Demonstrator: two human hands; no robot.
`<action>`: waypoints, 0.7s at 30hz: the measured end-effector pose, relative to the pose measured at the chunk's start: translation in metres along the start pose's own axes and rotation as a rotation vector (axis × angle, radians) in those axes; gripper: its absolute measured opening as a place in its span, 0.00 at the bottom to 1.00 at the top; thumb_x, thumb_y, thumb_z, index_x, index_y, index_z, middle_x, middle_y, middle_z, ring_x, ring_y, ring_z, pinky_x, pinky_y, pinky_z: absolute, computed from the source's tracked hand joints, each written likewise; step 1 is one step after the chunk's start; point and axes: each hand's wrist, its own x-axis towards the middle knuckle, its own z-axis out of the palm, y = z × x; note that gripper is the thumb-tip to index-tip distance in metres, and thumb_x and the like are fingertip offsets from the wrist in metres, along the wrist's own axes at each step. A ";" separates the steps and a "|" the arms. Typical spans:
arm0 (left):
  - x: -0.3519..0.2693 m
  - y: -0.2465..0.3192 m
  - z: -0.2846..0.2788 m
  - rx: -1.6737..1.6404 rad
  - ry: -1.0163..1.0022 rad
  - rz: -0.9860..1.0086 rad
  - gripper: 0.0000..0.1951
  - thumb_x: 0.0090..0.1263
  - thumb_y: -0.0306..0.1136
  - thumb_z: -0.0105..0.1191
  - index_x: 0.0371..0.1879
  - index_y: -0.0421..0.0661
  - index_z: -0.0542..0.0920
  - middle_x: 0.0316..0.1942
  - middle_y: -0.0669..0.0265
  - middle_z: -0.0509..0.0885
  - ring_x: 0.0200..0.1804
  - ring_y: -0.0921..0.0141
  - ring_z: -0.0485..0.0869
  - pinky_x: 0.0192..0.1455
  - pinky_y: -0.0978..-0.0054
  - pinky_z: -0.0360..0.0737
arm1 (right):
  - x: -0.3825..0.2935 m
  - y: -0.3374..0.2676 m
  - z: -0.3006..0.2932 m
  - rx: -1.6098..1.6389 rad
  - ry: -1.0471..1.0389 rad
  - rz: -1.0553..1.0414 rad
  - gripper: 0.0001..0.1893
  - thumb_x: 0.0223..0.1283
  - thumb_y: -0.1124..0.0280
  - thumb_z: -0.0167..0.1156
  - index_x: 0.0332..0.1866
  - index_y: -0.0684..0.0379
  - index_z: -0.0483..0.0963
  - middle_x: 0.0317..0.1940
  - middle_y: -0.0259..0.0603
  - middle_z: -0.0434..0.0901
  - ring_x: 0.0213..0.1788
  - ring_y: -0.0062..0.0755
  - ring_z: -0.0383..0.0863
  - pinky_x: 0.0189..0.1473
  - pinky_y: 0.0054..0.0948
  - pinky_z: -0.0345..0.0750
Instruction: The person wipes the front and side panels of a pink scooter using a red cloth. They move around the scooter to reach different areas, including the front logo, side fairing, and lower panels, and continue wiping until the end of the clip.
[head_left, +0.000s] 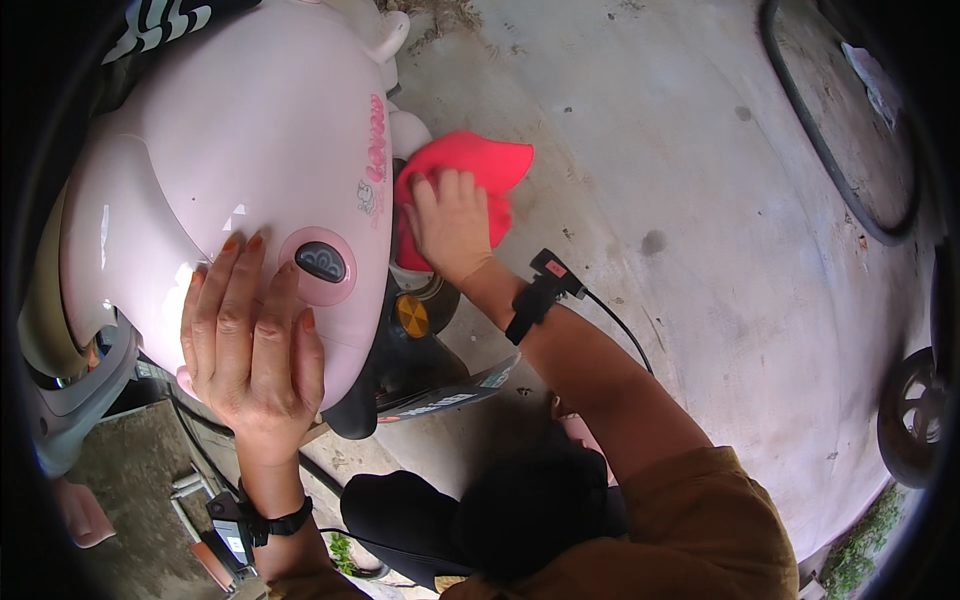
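Note:
A pink motor scooter's glossy body panel (277, 112) fills the left of the view. My left hand (255, 345) lies flat on it, fingers somewhat apart, beside the dark oval lamp or inset (320, 261). Right of the panel, my right hand (450, 221) presses on a red cloth (502, 161) against the scooter's side; what lies beneath the cloth is hidden. Just below the cloth is a round orange reflector (412, 316). Both wrists wear black straps with small devices and cables.
A licence plate (450, 397) juts out below the reflector. Concrete floor (637, 225) spreads to the right, with a black hose (817, 142) at the upper right and a wheel (911, 416) at the right edge. A green plant (343, 553) stands near the bottom.

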 end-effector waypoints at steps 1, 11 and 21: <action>0.000 0.001 0.000 -0.012 -0.006 0.006 0.15 0.64 0.27 0.59 0.49 0.43 0.87 0.60 0.56 0.84 0.67 0.56 0.80 0.73 0.51 0.72 | 0.015 0.006 0.004 0.022 -0.011 0.001 0.16 0.62 0.64 0.65 0.51 0.60 0.75 0.47 0.53 0.76 0.53 0.57 0.75 0.49 0.47 0.74; 0.000 0.001 -0.003 -0.021 0.001 -0.017 0.16 0.62 0.26 0.60 0.49 0.42 0.87 0.59 0.56 0.85 0.66 0.55 0.80 0.73 0.51 0.72 | 0.012 0.015 -0.013 0.208 -0.339 0.169 0.36 0.56 0.56 0.72 0.68 0.58 0.66 0.62 0.54 0.68 0.65 0.59 0.69 0.63 0.55 0.72; 0.002 0.002 -0.003 -0.020 -0.008 0.007 0.15 0.63 0.26 0.58 0.49 0.42 0.87 0.60 0.56 0.84 0.66 0.55 0.80 0.73 0.50 0.72 | 0.049 0.018 -0.007 0.128 -0.463 0.046 0.36 0.53 0.55 0.75 0.63 0.59 0.68 0.60 0.55 0.71 0.64 0.60 0.71 0.61 0.55 0.74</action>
